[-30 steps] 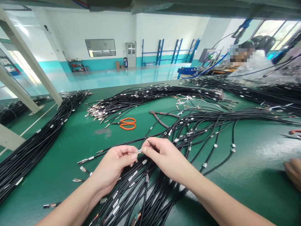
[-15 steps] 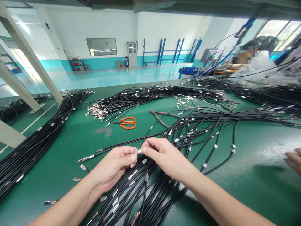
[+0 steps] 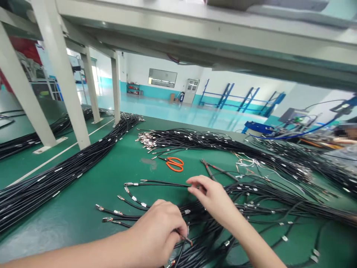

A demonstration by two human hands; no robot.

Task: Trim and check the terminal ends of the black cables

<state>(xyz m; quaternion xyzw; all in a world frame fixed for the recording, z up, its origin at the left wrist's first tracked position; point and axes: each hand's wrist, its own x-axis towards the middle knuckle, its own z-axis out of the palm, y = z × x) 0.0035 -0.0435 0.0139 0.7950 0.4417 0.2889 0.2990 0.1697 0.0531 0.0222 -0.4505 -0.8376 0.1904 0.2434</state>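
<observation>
My left hand (image 3: 164,230) is closed around a black cable (image 3: 182,250) low in the view, and a bare copper-coloured end shows by its fingertips. Farther back, my right hand (image 3: 213,195) hovers over the loose cables with curled fingers and the thumb a little apart from the index finger. Something dark lies inside those fingers, too hidden to name. Beside its fingertips runs a black cable with a silver connector (image 3: 128,184). Several more cable ends with metal connectors (image 3: 99,207) fan out to the left of my hands.
Orange-handled scissors (image 3: 174,164) and grey-handled pliers (image 3: 208,169) lie beyond my hands on the green table (image 3: 83,201). Cable bundles lie at the back (image 3: 195,138) and left (image 3: 83,163). White posts (image 3: 65,74) carry an overhead shelf (image 3: 195,26). Another person (image 3: 346,149) is at far right.
My hands have moved apart from a shared small connector: the left one down onto a cable, the right one away from it. The view has swung left, and the shelf now shows overhead.
</observation>
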